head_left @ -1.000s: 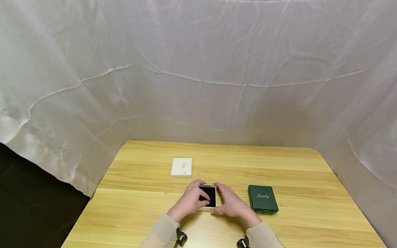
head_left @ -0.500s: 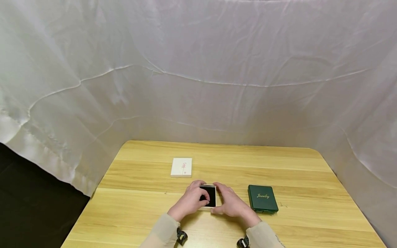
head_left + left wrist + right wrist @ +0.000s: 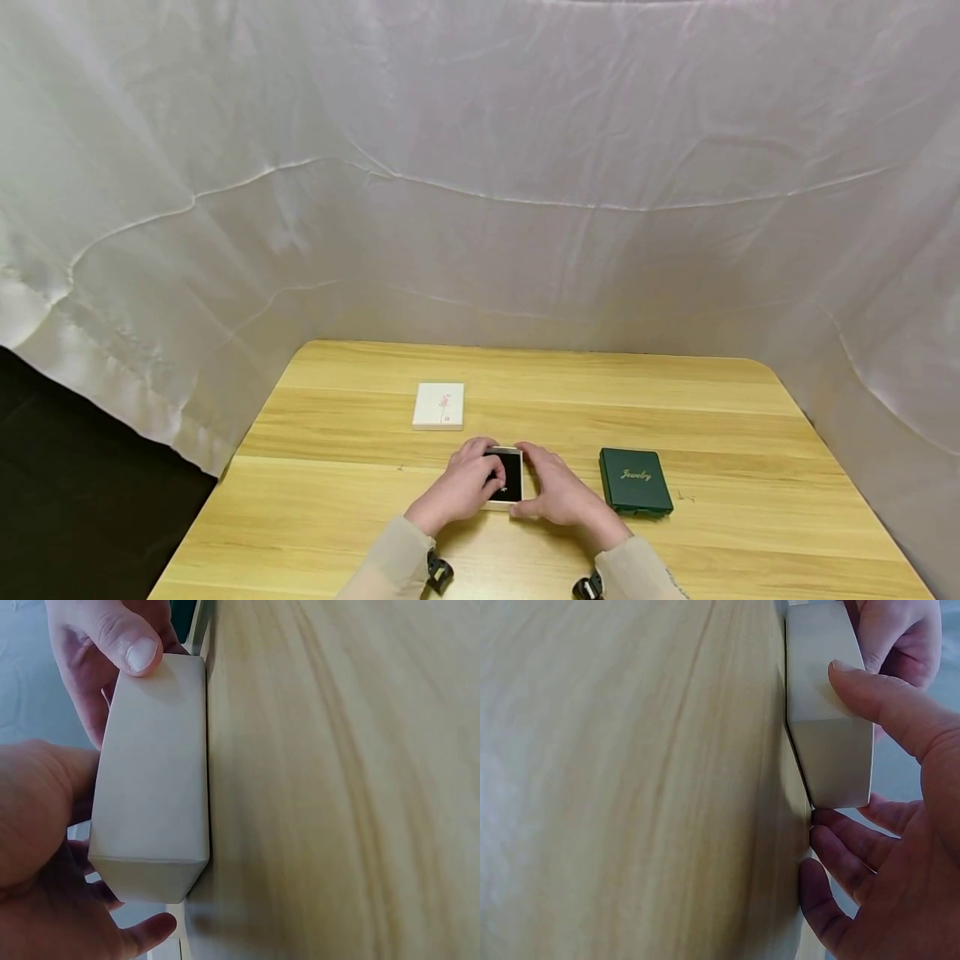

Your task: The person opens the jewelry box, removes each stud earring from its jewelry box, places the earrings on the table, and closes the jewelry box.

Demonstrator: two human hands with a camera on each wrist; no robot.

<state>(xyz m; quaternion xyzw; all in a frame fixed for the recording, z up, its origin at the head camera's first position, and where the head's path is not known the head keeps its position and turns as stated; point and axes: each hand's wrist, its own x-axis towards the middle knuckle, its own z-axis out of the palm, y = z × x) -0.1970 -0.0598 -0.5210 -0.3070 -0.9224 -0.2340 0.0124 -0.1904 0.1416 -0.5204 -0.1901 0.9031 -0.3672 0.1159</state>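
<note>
A small pale box (image 3: 498, 505) with a black lining (image 3: 513, 477) stands on the table in front of me. From its right side my right hand (image 3: 558, 490) grips it, the thumb (image 3: 859, 682) on the near face and the fingers round the far corner. Over the left half of the lining is my left hand (image 3: 459, 487), index finger bent toward the thumb. Right beside those fingertips a tiny shiny piece of jewellery (image 3: 503, 489) shows against the black; I cannot tell whether they pinch it. In the left wrist view the box (image 3: 154, 765) hides the left thumb tip.
A flat white lid-like box (image 3: 438, 406) with a pink flower print lies behind, to the left. To the right is a dark green case (image 3: 636, 482) marked "Jewelry". Pale curtains (image 3: 525, 167) hang round the wooden table (image 3: 750, 467).
My left index finger has bent further and the left fingertips have shifted slightly left, so the shiny piece shows better. The right hand and the box have stayed put.
</note>
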